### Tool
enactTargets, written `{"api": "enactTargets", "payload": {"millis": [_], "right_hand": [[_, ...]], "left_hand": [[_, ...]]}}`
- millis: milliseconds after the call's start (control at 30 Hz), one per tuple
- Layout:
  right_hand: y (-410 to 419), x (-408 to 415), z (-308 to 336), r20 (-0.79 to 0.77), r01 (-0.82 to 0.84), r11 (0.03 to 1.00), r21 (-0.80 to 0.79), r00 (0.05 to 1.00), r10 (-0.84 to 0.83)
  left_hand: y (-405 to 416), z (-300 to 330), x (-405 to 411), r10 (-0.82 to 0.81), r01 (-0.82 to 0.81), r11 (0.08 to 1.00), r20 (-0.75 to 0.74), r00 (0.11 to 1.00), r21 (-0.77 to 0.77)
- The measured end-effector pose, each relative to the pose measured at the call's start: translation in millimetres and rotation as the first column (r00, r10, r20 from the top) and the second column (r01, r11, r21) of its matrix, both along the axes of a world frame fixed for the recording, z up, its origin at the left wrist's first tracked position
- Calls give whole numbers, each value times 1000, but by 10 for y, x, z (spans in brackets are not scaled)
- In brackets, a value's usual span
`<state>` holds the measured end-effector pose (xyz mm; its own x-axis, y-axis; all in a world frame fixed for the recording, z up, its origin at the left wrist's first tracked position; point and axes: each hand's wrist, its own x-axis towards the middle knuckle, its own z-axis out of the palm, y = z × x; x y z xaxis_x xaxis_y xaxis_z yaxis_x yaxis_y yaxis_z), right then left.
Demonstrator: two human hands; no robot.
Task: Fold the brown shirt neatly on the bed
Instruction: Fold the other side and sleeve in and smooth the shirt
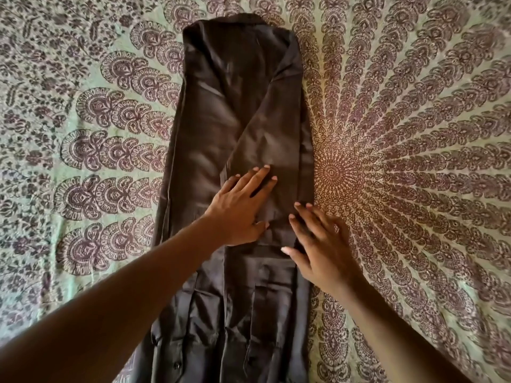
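We see the bed (414, 106) with its swirly patterned cover, and the brown shirt (235, 128) lies long and narrow down its middle, sides and sleeves already folded in. Our left hand (243, 205) presses flat on a folded sleeve, fingers spread. Our right hand (320, 244) rests flat on the shirt's right edge, fingers straight. We think smoothing comes now; next, fold it end to end. No boxes or baskets here.

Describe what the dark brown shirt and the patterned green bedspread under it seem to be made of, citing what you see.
Dark brown shirt: probably a smooth satin-like or silky synthetic weave; pale sheen runs along its soft creases. The exact fibre cannot be told.

Patterned green bedspread: likely thin printed cotton; matte, no gloss, with a flat purple-brown mandala print and fine wrinkles.
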<state>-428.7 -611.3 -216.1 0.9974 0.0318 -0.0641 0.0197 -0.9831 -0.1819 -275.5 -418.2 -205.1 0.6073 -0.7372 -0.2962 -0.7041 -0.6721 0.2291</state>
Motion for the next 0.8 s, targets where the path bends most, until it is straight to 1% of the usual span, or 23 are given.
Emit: {"api": "enactTargets", "payload": {"millis": [67,100,133,167,233,267,300,367,433,533,567,633,667,733,800], "right_hand": [[-8,-31,14,29,221,968,117,974,-225],[-9,-31,30,4,325,934,149,944,-329],[4,-43,37,-26,373,917,145,928,-373],[30,-61,34,-45,351,929,116,936,-348],[128,-140,8,-77,172,985,22,982,-170],[178,-195,-8,-107,78,997,-29,991,-80],[237,-262,-4,-136,19,997,-74,990,-29],[331,-430,29,-174,16,991,-135,984,-40],[464,-690,54,-202,3,990,-140,979,-31],[606,-1006,55,-150,-145,986,-82,980,132],[614,-998,65,-101,-148,986,-78,985,140],[633,-818,103,2,-45,998,-44,999,46],[642,-670,119,21,19,999,-26,1000,-19],[679,-407,96,-4,88,995,-35,996,-89],[718,-309,16,-94,50,993,-103,994,-60]], "left_hand": [[77,34,-105,7,-6,1000,35,999,-24],[109,51,-166,26,-23,999,63,998,-49],[148,56,-251,48,-41,996,88,995,-73],[198,50,-346,60,-51,995,108,992,-86],[330,28,-542,61,-53,996,112,992,-74],[407,10,-639,59,-53,997,99,993,-59],[496,3,-735,57,-53,997,84,995,-47],[668,-9,-929,52,-50,998,49,997,-34],[850,20,-1148,27,-27,1000,9,1000,-17],[1094,24,-1422,-30,30,1000,-8,1000,-6],[1156,26,-1479,-37,37,999,-2,999,-16],[1244,-17,-1555,-18,19,999,18,1000,-43],[1266,-34,-1563,-7,8,999,18,1000,-46],[1298,-65,-1579,15,-14,999,19,1000,-51],[1322,-100,-1594,22,-21,999,34,999,-40]]}}
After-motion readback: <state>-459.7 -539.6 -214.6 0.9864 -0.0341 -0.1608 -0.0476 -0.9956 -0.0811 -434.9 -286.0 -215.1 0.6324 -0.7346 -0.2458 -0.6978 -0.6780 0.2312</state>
